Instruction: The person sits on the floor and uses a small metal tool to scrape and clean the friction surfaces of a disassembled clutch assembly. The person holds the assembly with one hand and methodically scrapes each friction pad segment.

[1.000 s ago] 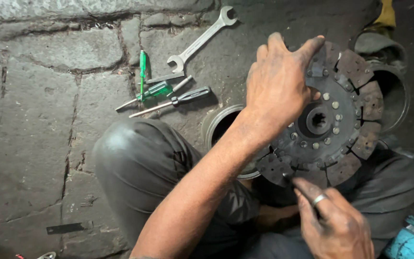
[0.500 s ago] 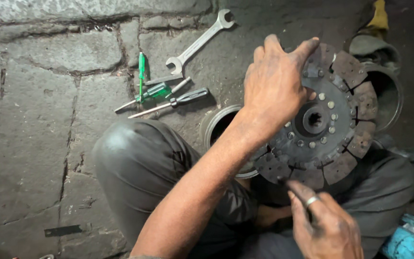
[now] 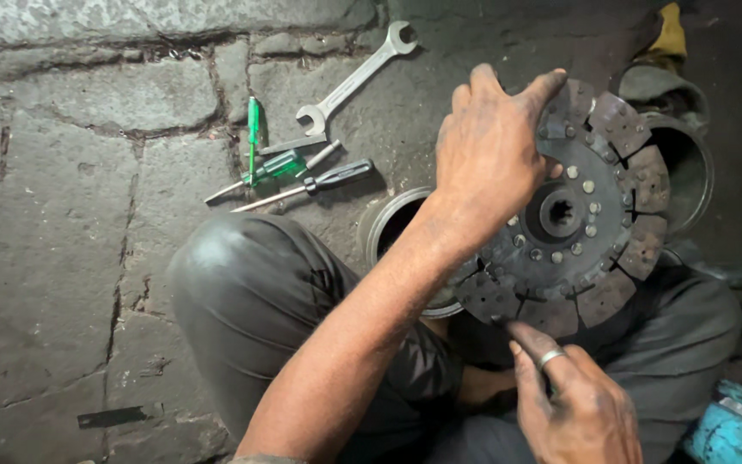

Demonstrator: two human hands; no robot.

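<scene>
Clutch disc point(image 3: 590, 225), right of centre frame, held above the person's lap. Left hand point(image 3: 491, 155) lies spread, fingers open, over its upper-left face. Right hand point(image 3: 573, 404) at lower edge, fingertip touching the rim; whether it grips, cannot tell. Metal ring point(image 3: 388, 225) partly hidden behind the forearm. Wrench point(image 3: 354, 79) and screwdrivers point(image 3: 289, 176) on stone floor point(image 3: 62, 215), upper centre.

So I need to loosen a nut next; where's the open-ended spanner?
In the head view, the spanner lies on the stone floor at upper centre, just above the screwdrivers, left of the clutch disc.
</scene>
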